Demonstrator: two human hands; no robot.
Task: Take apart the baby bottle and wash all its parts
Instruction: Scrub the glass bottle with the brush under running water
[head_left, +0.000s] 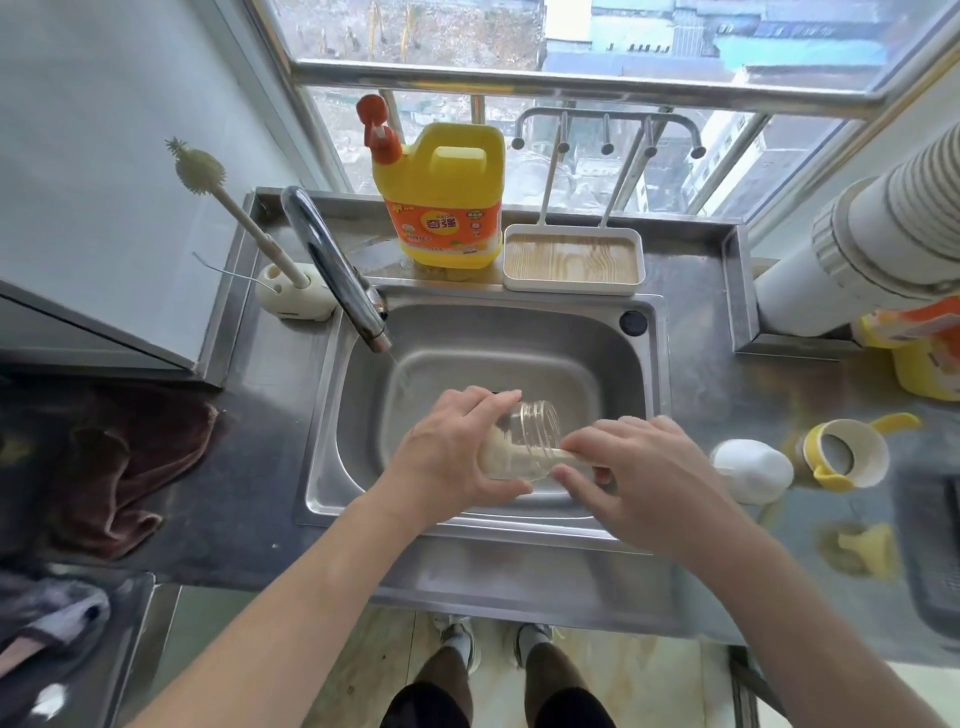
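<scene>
The clear bottle (530, 431), stripped of its top, lies on its side over the sink (644, 364), toward 6 o'clock of the basin, its threaded mouth pointing to 2 o'clock. The left hand (452, 452) has its fingers wrapped round the body. The right hand (639, 478) pinches the handle of a pale brush (569, 458) pushed in through the mouth. On the counter (727, 395) at 3 o'clock sit a white cap (750, 470) and the yellow-handled collar (844, 454). The bottle looks light and stiff, and is likely slick when wet. Whether it is glass or plastic I cannot tell. A grip round the mid-body, clear of the threads, seems safest.
</scene>
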